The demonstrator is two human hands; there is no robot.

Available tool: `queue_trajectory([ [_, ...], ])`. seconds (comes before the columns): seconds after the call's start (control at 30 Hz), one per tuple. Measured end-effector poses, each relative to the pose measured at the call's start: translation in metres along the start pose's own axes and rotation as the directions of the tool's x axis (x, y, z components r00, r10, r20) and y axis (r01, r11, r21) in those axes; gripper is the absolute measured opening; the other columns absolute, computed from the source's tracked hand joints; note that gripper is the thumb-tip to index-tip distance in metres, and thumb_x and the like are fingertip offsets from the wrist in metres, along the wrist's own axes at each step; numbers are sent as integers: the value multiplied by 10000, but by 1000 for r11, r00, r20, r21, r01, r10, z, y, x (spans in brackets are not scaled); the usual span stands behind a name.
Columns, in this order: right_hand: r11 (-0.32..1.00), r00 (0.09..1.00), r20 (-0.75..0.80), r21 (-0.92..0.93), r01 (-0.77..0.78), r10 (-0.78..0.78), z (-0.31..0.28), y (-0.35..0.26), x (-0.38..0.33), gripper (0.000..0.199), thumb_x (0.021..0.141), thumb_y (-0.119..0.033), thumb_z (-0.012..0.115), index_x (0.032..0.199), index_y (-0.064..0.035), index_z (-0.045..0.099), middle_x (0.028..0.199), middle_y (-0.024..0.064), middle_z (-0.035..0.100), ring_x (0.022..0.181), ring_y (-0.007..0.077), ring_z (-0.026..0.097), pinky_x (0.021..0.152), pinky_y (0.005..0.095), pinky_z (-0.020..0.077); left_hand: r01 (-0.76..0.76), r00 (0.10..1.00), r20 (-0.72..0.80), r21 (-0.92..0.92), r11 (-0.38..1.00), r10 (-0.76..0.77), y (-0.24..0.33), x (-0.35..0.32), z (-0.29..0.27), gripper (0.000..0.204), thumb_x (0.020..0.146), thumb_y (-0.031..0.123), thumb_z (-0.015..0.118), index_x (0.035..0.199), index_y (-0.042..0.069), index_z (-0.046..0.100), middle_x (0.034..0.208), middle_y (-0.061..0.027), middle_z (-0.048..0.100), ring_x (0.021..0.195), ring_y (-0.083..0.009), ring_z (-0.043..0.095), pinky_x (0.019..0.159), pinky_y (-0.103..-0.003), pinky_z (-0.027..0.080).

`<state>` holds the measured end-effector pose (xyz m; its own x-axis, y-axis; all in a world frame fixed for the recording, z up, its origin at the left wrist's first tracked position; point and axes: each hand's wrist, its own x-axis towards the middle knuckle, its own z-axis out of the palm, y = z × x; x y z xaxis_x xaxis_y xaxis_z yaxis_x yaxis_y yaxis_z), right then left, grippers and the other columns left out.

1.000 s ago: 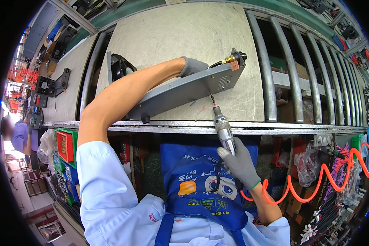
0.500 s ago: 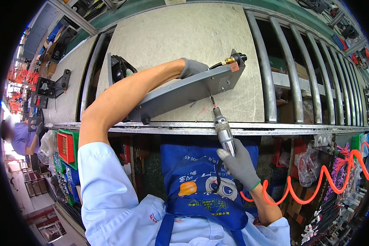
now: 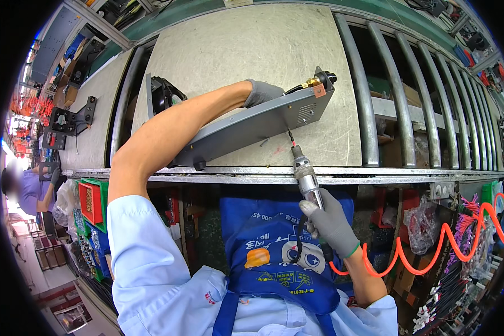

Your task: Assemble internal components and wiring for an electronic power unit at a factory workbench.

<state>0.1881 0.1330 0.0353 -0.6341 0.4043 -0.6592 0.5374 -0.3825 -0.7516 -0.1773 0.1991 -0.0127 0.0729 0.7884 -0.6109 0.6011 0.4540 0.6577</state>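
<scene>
A grey sheet-metal housing (image 3: 246, 132) stands tilted on its edge on the worktop, its flat face towards me. My left hand (image 3: 263, 93), gloved in grey, reaches over to the far side of it; the fingers are hidden behind the metal. In my gloved right hand (image 3: 331, 223) is a silver pneumatic screwdriver (image 3: 307, 178), gripped round its body. Its bit (image 3: 290, 136) points at the lower edge of the housing's face; whether it touches I cannot tell. Brass fittings (image 3: 311, 83) sit at the housing's right end, and a black fan (image 3: 165, 96) is at its left end.
Metal rollers (image 3: 407, 101) run to the right of the worktop (image 3: 235, 45). An orange coiled air hose (image 3: 420, 269) stretches from the screwdriver to the right. A black bracketed part (image 3: 73, 120) lies on the left board. Red and green bins (image 3: 89, 203) and another person (image 3: 33, 187) are at far left.
My right hand has shifted very slightly to the right with the screwdriver. The coiled hose sways a little. My left hand and the housing look unmoved.
</scene>
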Motion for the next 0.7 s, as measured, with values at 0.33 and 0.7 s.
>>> queue_trajectory([
  [0.33, 932, 985, 171, 355, -76, 16, -3, -1, -1, 449, 968, -347, 627, 1259, -18, 532, 879, 35, 577, 564, 66, 530, 436, 211, 397, -20, 1000, 19, -71, 997, 21, 1, 3, 2, 446, 878, 305, 598, 1073, -77, 717, 886, -139, 696, 751, -217, 607, 654, -399, 467],
  [0.7, 932, 988, 142, 344, -109, 63, -3, -4, 0, 395, 965, -349, 631, 1182, -28, 551, 856, 47, 572, 524, 68, 526, 412, 221, 397, 5, 1000, 8, -90, 996, -4, 2, 3, 3, 431, 883, 307, 599, 1065, -64, 719, 905, -122, 697, 762, -202, 616, 655, -402, 464],
])
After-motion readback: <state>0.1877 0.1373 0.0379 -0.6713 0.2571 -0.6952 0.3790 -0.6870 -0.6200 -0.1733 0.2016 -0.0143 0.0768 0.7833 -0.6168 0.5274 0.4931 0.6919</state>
